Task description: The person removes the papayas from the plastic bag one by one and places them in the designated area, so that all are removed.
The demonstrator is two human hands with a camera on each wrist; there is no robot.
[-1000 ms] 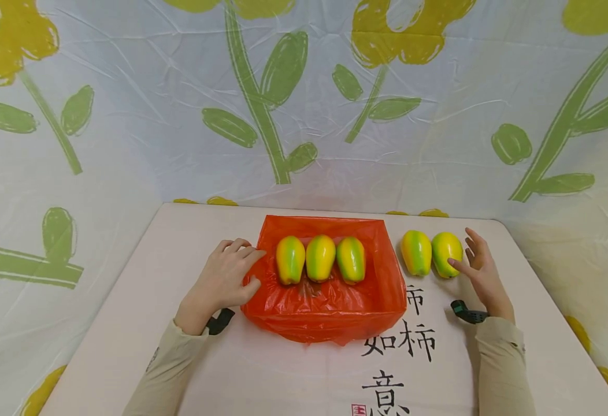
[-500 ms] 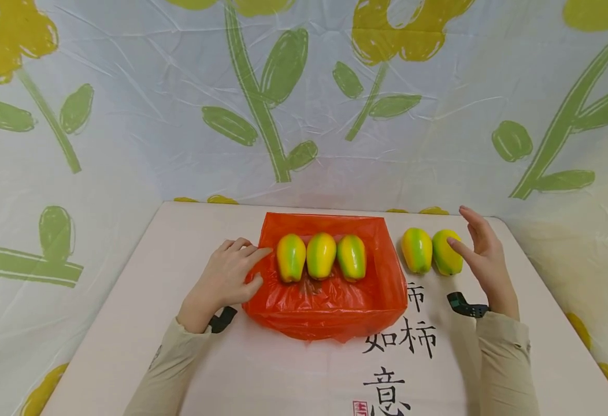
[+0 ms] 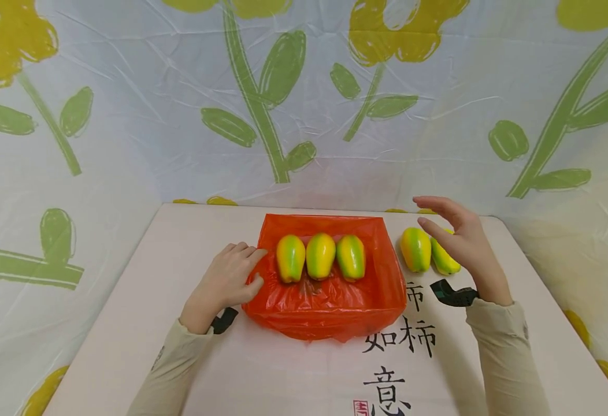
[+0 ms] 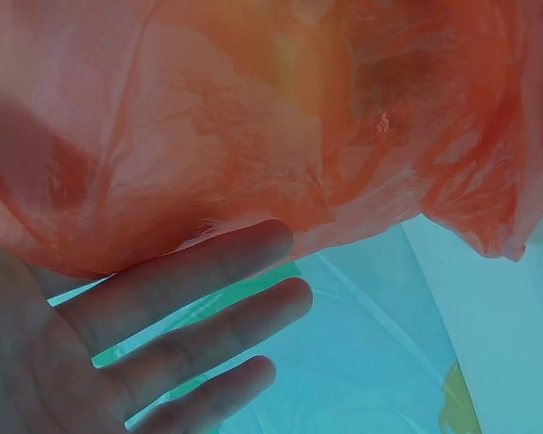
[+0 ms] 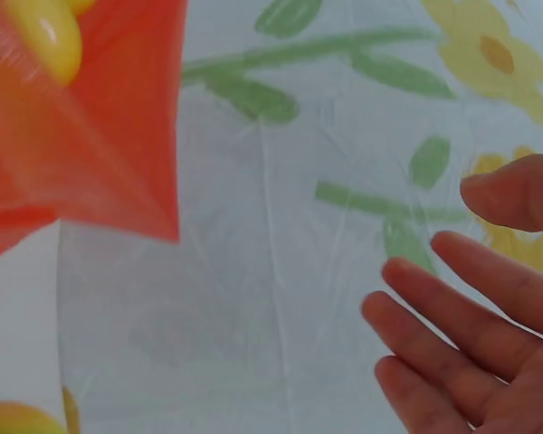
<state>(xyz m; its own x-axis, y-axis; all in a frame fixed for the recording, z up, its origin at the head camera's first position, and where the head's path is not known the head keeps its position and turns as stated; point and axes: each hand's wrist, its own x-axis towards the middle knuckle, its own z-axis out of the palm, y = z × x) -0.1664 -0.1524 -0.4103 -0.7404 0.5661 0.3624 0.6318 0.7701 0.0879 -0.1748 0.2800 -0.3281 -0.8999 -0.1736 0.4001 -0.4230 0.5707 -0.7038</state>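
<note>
A red plastic bag (image 3: 330, 320) stands spread wide on the table in the head view. Three yellow-green papayas (image 3: 321, 257) lie in a row inside it. My left hand (image 3: 223, 277) rests at the bag's left rim, thumb and index finger over the edge. In the left wrist view its other fingers (image 4: 199, 334) stretch along the outside of the bag. My right hand (image 3: 465, 240) is raised with thumb and fingers apart, holding nothing. Two more papayas sit on the table to the right of the bag: one in full view (image 3: 415, 249), the other (image 3: 446, 260) partly hidden by my right hand.
The pale table (image 3: 179, 254) carries black brush characters (image 3: 387, 393) and a red seal print (image 3: 360, 407) in front of the bag. A flower-printed cloth (image 3: 179, 150) hangs around the back and sides.
My right hand has risen from beside the rightmost papaya and swung to the left, now overlapping it in view. My left hand stays at the bag's rim. The papayas have not moved.
</note>
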